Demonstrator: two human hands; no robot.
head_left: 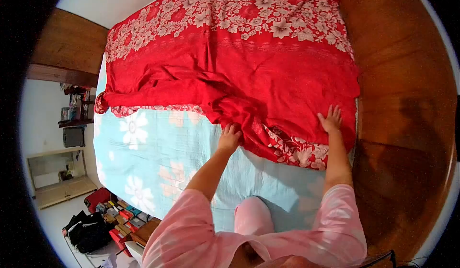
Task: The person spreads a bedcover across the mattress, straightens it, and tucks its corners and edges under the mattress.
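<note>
A red blanket (pixel 282 78) with a band of pale flowers covers the far part of the bed. Its near edge is bunched and folded over, showing a flowered underside. My left hand (pixel 231 136) is at this rumpled edge with its fingers curled into the red cloth; the fingertips are partly hidden. Farther right, my right hand (pixel 330 119) lies flat on the blanket with its fingers spread. Beneath is a light blue sheet (pixel 158 138) with white and peach flowers, bare on the near side. One knee in pink cloth rests on it.
A brown wooden panel (pixel 402 100) runs along the bed's right side. At the lower left are stacked boxes (pixel 127 220) and a black cloth heap (pixel 88 232). Shelves (pixel 76 105) and a pale cabinet (pixel 62 177) stand against the left wall.
</note>
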